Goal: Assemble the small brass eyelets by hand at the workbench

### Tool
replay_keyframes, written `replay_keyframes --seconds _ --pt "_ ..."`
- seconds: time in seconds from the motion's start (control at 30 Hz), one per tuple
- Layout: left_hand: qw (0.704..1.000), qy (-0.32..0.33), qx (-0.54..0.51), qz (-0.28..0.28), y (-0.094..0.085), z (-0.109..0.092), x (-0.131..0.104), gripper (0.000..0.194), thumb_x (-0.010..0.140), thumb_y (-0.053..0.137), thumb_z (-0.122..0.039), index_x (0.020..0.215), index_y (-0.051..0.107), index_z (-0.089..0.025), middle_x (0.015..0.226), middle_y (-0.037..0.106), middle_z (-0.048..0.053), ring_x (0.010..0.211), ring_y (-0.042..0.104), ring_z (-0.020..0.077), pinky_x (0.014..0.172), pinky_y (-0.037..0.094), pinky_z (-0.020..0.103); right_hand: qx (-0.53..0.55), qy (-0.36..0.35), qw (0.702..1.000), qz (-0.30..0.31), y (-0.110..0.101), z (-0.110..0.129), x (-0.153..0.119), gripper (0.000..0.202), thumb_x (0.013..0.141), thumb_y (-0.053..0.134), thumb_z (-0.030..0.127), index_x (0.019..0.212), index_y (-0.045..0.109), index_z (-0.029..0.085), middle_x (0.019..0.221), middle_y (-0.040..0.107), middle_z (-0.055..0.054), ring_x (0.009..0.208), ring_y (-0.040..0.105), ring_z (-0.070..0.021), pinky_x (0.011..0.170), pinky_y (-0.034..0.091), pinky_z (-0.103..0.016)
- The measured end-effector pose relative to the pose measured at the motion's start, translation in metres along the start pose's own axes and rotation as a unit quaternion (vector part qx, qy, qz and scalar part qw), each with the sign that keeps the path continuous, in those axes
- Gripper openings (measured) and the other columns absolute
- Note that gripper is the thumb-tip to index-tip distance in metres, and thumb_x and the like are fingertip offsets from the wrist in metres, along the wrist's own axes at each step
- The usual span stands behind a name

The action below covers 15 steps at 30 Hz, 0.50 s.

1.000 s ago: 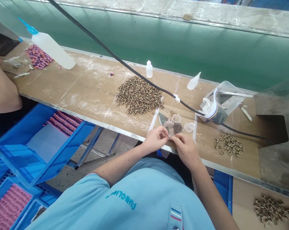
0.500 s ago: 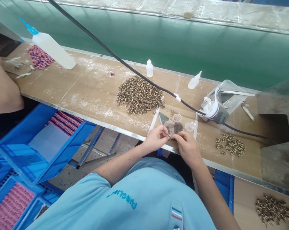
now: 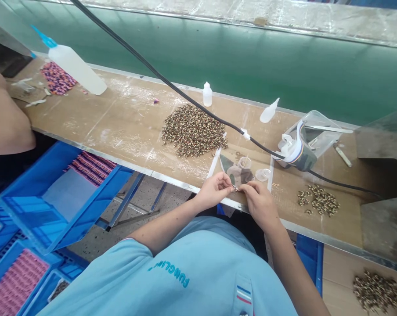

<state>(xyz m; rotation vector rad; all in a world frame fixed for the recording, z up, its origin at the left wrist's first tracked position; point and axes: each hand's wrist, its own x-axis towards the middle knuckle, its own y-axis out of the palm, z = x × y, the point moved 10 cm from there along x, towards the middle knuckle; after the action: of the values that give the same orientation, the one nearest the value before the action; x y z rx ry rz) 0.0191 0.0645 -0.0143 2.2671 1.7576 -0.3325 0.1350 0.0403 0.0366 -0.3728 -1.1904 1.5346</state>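
My left hand (image 3: 215, 189) is pinched, thumb against fingers, on a small dark curved piece (image 3: 234, 188) at the table's front edge. From the other side my right hand (image 3: 258, 198) meets it, its fingertips also closed at the same piece. The piece is too small to make out fully. Just beyond the hands lies a camouflage cloth (image 3: 236, 172), with a small clear round cup (image 3: 244, 163) on it and a clear round lid or dish (image 3: 262, 174) to the right. A large pile of small curved brown-and-gold pieces (image 3: 193, 131) lies farther back, and a smaller pile (image 3: 323, 199) sits to the right.
A black cable (image 3: 159, 77) crosses above the table to a strapped device (image 3: 299, 153) by a clear plastic box (image 3: 326, 123). Small white bottles (image 3: 207, 95) stand at the back. A large bottle (image 3: 76, 70) leans left, near a co-worker's arm (image 3: 7, 118). Blue crates (image 3: 23, 219) sit below.
The whole view has shifted slightly to the right. Both hands stay together at the small piece, with the right fingertips moved only slightly.
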Motion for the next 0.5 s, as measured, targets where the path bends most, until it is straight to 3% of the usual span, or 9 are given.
replay_keyframes --seconds 0.3,0.5 --pt "0.999 0.009 -0.034 0.016 -0.0026 0.0040 -0.0004 0.011 0.072 0.064 -0.014 0.082 0.059 -0.014 0.073 0.061 0.000 0.067 0.056 0.0080 0.067 0.043 0.020 0.082 0.052 0.995 -0.034 -0.0064 -0.0036 -0.0066 0.019 0.092 0.042 0.020 0.097 0.060 0.022 0.092 0.064 -0.005 0.085 0.062 -0.0152 0.073 0.051 -0.028" --pt "0.999 0.027 -0.039 0.013 -0.0047 0.0084 0.0004 0.016 0.070 0.068 -0.026 0.080 0.064 -0.013 0.076 0.065 0.002 0.069 0.058 0.0105 0.069 0.045 0.023 0.096 0.060 0.993 -0.043 -0.0062 -0.0025 -0.0085 0.014 0.088 0.051 0.025 0.096 0.061 0.022 0.092 0.064 -0.006 0.087 0.061 -0.0168 0.074 0.052 -0.030"
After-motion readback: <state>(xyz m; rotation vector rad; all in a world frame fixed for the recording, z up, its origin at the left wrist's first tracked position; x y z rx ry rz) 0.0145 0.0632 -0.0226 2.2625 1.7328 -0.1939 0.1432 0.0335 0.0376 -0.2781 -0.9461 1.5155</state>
